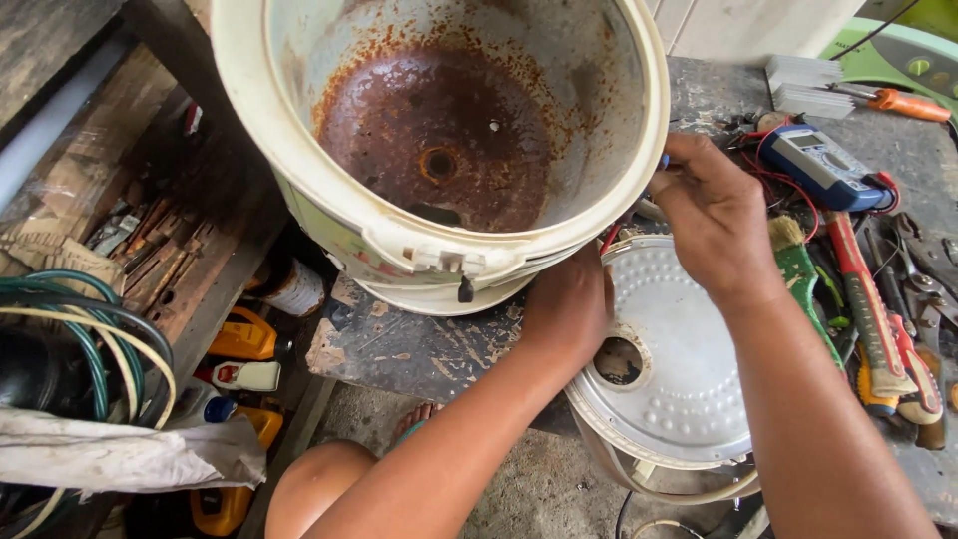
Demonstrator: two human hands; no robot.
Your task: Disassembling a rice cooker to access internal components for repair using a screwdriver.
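Rust-stained cooker shell (439, 150) is tipped on the tabletop (419, 349), mouth toward the camera, baring its inside. Left hand (569, 304) props it underneath; right hand (714, 215) steadies its rim, grip closed there. Perforated lid plate (679, 359) lies beside.

One rusty cooker shell (439, 150), one dimpled metal plate (679, 349), one multimeter (820, 165), two hands (714, 215).

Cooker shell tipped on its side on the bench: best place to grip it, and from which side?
Judging by its pose, grip the thick cream rim of the shell, coming from the right, where the right hand already is. The left hand can support from underneath. The rusty inside offers no hold.
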